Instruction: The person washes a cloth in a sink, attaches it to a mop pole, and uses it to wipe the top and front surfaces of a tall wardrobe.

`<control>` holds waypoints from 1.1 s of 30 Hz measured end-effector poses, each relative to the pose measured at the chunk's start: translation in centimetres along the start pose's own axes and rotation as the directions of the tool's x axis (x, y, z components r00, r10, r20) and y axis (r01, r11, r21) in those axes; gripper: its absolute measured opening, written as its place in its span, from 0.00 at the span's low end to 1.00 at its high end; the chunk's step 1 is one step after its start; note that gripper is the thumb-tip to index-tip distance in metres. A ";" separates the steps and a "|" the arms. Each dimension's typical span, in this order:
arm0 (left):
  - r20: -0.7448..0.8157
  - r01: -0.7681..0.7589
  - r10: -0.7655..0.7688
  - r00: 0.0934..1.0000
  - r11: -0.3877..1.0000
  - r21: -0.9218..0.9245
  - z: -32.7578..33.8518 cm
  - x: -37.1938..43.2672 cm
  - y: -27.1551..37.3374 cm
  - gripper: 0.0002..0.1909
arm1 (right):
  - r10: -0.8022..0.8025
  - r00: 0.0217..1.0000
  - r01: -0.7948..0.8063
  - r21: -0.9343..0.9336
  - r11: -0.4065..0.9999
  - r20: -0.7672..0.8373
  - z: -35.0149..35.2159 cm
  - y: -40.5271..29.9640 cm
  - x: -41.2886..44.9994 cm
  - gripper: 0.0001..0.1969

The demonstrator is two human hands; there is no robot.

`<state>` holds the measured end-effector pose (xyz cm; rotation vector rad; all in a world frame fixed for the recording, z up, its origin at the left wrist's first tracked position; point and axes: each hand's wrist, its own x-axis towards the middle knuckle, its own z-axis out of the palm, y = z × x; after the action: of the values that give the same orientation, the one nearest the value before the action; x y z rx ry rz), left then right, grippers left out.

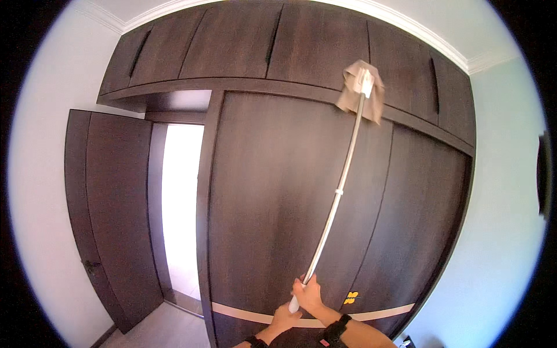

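Observation:
A long telescopic mop pole [340,191] of pale metal rises from my hands, leaning a little to the right. My right hand [310,294] is closed around the lower pole. Just below it, my left hand [285,318] grips the white end handle [294,304]. At the top, the white mop head [365,81] has a beige cloth [349,99] draped over it. The cloth lies over the rail between the upper cabinet doors [320,52] and the dark wood-grain wardrobe door [283,182]. Both wrists wear black bands.
An open dark door [117,209] stands at the left beside a bright doorway [182,195]. A yellow decoration [350,298] and a pale strip [391,310] mark the wardrobe's lower part. White walls flank both sides, with a dark object [544,174] at the right wall.

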<state>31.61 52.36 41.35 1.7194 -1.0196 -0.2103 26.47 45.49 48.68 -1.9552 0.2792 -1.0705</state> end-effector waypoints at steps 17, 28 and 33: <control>-0.324 0.000 -0.070 0.943 0.977 -0.211 -5.6 4.3 -4.1 0.11 | -0.076 0.995 0.084 -0.130 0.988 0.065 8.7 -2.8 8.1 0.15; -0.339 0.145 -0.177 0.924 0.982 -0.117 -2.0 2.5 -0.8 0.10 | -0.411 0.901 0.414 -0.010 0.910 -0.138 5.4 -7.6 13.9 0.14; -0.135 -0.047 -0.008 0.991 0.916 -0.399 -1.3 12.3 14.2 0.10 | -0.337 0.908 0.292 -0.201 0.935 -0.250 -6.9 -16.5 24.4 0.13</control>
<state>32.56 43.67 58.05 1.3289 -0.8268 -0.2681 32.68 37.99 77.31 -2.0327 0.2095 -1.5874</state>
